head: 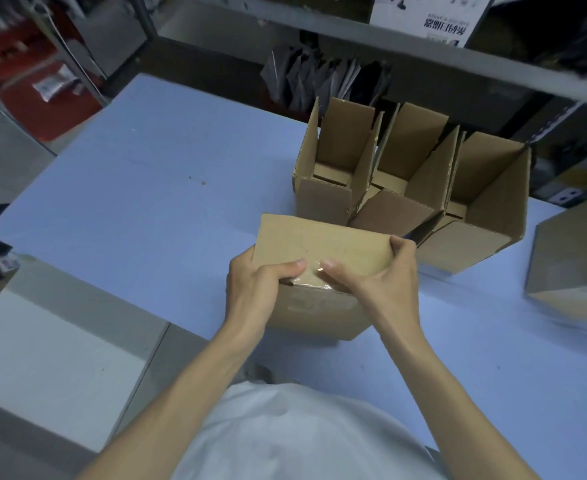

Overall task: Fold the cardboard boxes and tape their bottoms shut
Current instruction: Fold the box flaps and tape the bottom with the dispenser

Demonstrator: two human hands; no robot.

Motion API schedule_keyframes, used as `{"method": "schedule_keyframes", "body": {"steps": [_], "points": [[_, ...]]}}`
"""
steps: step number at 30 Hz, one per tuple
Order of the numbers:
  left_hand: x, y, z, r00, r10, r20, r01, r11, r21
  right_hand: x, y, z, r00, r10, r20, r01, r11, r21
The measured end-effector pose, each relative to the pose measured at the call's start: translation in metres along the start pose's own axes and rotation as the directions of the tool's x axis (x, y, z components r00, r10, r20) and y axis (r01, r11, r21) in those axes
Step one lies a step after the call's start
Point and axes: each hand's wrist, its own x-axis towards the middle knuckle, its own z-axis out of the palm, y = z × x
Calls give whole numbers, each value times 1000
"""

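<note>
A small brown cardboard box [316, 268] stands on the pale blue table [139, 188], near its front edge, bottom side turned up. A strip of clear glossy tape [314, 280] runs over the near edge of that upturned face and down onto the front wall. The left hand [259, 289] clasps the box at its near left corner, the thumb lying flat on top just beside the tape. The right hand [377, 277] grips the right side, fingers curled over the far right corner of the top face and the thumb pressed down on the tape; the two thumb tips nearly meet.

Just behind, touching or almost touching the held box, three open brown cardboard boxes [410, 181] stand side by side with their flaps raised. Another brown cardboard box [572, 261], blurred, sits at the right edge of the table. A grey metal shelf [354, 32] crosses above the table's far side.
</note>
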Motion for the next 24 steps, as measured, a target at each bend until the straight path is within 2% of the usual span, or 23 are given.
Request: {"method": "schedule_keyframes", "body": {"steps": [1,5,10,15,17,19,21,22,24], "points": [[-1,0,0,1000,-7,-3,7,1000,3,0,1,1,1000,-16,22,16,1000,-23],[1,-2,-5,1000,4,-13,-3,1000,17,8,6,-5,990,87,113,-99,989,113],[4,-1,-5,999,29,-15,-28,998,64,-6,1,5,999,36,24,-31,980,-195],[9,3,-10,1000,-8,7,8,999,48,4,3,3,997,39,60,-34,996,-89],[17,5,-12,999,-51,-21,51,998,43,0,5,3,995,-85,54,90,990,-107],[23,4,-11,998,-62,-17,64,995,82,-8,1,2,936,-343,81,352,923,-157],[22,0,-8,999,51,18,-53,982,184,-9,2,4,853,-490,178,517,839,-170],[21,-5,-6,987,153,46,-160,951,265,-8,4,6,842,-501,198,532,833,-154],[19,-13,-5,912,373,169,-409,795,448,-5,9,11,826,-535,176,558,820,-129]]}}
